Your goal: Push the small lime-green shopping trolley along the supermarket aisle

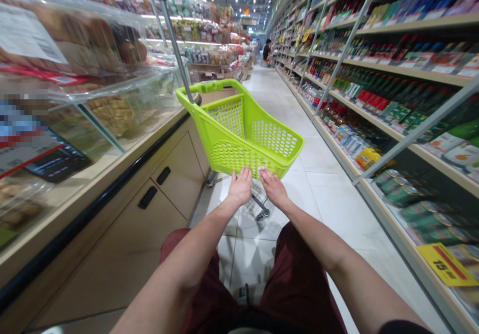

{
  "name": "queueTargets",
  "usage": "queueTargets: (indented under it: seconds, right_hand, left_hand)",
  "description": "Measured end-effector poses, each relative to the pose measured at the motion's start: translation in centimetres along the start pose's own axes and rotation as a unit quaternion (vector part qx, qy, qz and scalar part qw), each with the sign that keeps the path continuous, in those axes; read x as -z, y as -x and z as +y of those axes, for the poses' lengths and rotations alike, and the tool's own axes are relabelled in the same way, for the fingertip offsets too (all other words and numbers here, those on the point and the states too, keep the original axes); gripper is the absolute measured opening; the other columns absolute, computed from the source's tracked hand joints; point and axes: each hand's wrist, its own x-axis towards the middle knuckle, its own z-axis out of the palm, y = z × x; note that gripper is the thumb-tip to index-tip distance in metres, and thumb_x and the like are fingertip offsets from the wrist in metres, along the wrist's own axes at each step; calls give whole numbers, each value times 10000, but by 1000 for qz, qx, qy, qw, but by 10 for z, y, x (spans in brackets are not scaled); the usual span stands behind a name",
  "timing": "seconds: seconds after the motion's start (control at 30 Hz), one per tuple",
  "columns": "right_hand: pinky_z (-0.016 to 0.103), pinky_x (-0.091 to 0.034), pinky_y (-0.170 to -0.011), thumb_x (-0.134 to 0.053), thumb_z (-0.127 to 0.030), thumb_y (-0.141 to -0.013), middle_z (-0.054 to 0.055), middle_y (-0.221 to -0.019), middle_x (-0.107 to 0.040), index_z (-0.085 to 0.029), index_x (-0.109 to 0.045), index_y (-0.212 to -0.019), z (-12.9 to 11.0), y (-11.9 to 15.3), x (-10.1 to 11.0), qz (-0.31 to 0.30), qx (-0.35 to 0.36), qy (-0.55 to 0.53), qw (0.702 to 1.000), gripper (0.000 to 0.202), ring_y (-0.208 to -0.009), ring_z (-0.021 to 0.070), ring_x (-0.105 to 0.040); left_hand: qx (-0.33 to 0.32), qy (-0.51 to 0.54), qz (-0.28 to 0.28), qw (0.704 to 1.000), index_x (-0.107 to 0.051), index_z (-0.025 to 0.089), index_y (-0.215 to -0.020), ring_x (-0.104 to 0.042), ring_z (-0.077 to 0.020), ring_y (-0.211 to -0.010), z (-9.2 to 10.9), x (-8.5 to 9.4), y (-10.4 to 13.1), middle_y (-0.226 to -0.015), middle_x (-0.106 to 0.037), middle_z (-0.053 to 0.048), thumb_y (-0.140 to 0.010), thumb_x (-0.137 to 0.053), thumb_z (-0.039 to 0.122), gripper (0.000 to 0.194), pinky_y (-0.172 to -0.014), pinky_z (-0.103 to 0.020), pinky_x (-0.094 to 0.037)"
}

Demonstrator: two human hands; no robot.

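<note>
In front of my knees stands a bright green shopping cart (258, 139) with a perforated plastic basket on a wheeled metal frame. No goods show inside the basket. My left hand (241, 186) is at the lower near side of the basket, fingers stretched out and open. Just to its right, my right hand (274, 186) has its fingers extended against the same side, also open. A small whitish patch shows by the right fingertips; whether it is a thing or a hole in the basket I cannot tell. Both forearms reach forward over my dark red trousers.
Wooden display cabinets (164, 199) with packaged baked goods (71, 39) line the left, with a grey pole beside the cart. Tall shelves (396, 64) of bottles and cans run along the right. White floor tiles (329, 189) lie between. A person (267, 50) is far down the aisle.
</note>
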Motion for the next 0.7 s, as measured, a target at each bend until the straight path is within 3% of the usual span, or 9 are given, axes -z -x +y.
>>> queueTargets:
  seconds: [0.13, 0.27, 0.37, 0.6, 0.7]
  right_hand:
    - [456, -304, -1013, -376, -54, -830, 151, -1358, -396, -82, -468, -1237, -7, 7, 1, 7, 5, -4, 1000, 418, -1290, 245, -300]
    - [422, -268, -1040, -343, -95, -862, 110, -1370, -391, -103, -453, -1261, -1, -25, 32, 90, 7, 5, 996, 414, -1308, 236, -260]
    - [428, -254, -1044, -329, -120, -874, 112, -1378, -378, -102, -436, -1277, 5, -46, 42, 106, 3, 16, 994, 418, -1307, 243, -263]
    - [484, -274, -1020, -369, -70, -823, 158, -1353, -401, -65, -433, -1271, 0, -26, 3, 18, 20, 12, 1000, 452, -1273, 269, -325]
    - [477, -264, -1027, -375, -58, -811, 154, -1336, -426, -91, -444, -1267, -5, -23, 2, 6, 21, 1, 1000, 462, -1264, 253, -344]
  left_hand:
    - [-8, -4, 1, 1000, -214, 117, -1376, -101, -214, -1355, 1, 0, -3, -1480, -134, -93, -761, -378, 176, 639, -1080, -484, -89]
    - [18, -3, 16, 1000, -206, 100, -1378, -107, -224, -1353, 0, 9, -10, -1476, -144, -112, -761, -364, 159, 639, -1078, -490, -90]
    - [36, -2, 23, 999, -216, 96, -1376, -108, -227, -1352, 1, 14, -12, -1473, -153, -118, -757, -357, 148, 638, -1078, -491, -94]
    - [28, -7, 25, 999, -225, 77, -1370, -108, -223, -1353, -1, 13, -8, -1476, -139, -114, -756, -352, 156, 632, -1078, -493, -93]
    - [30, -7, 21, 999, -225, 87, -1372, -95, -220, -1355, -6, 13, -7, -1478, -134, -107, -750, -355, 155, 639, -1078, -489, -95]
